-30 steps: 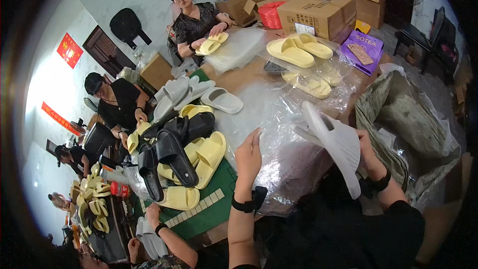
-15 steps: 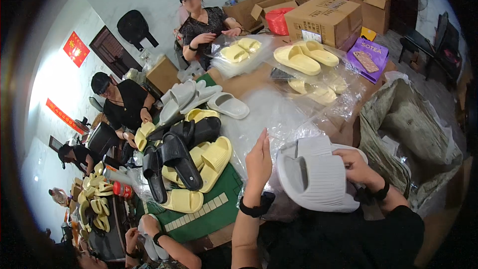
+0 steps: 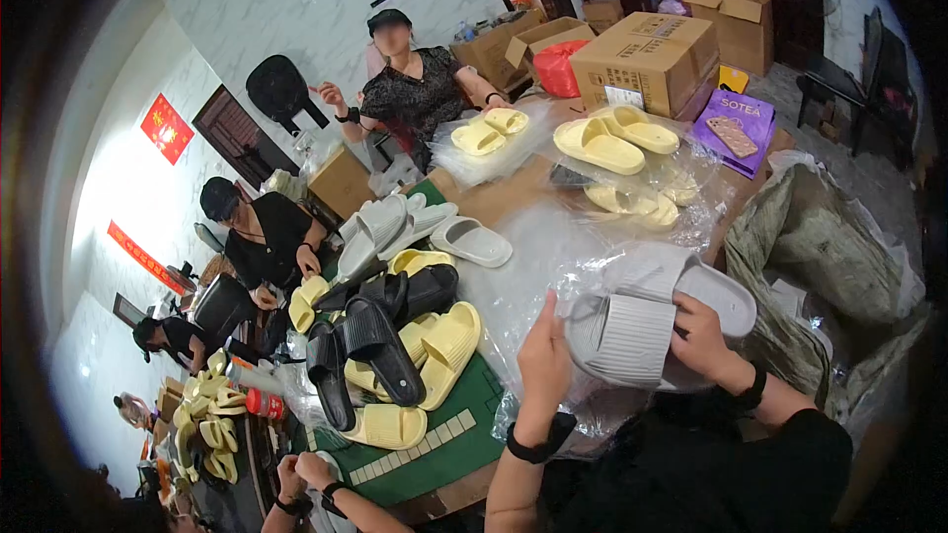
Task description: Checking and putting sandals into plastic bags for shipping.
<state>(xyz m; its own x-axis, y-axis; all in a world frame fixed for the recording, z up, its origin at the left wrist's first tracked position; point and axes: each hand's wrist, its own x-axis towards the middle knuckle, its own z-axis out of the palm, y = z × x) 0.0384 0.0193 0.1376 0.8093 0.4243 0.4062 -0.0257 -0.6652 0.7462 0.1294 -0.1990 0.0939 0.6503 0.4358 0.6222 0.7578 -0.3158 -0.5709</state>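
Note:
A pair of light grey slippers (image 3: pixel 632 341) with ribbed straps is held over the table in front of me. My right hand (image 3: pixel 706 341) grips them from the right, its fingers at the strap and sole. Beside their left end stands my left hand (image 3: pixel 546 360), its fingers stretched upward; whether it touches the slippers I cannot tell. Clear plastic bags (image 3: pixel 523 257) lie spread beneath and beyond both hands. To the left, black slippers (image 3: pixel 373 341), yellow slippers (image 3: pixel 449 355) and more grey slippers (image 3: pixel 373 237) are heaped together.
Yellow slippers (image 3: pixel 602 143) rest on plastic at the far side, near a cardboard box (image 3: pixel 642 64) and a purple bag (image 3: pixel 733 128). A large woven sack (image 3: pixel 790 227) stands open at right. Co-workers sit across and left; another person's hands (image 3: pixel 301 479) work at lower left.
The grey slippers have turned, exposing more of one sole at right. My left hand has come closer to them. The far co-worker has raised one hand away from the yellow slippers.

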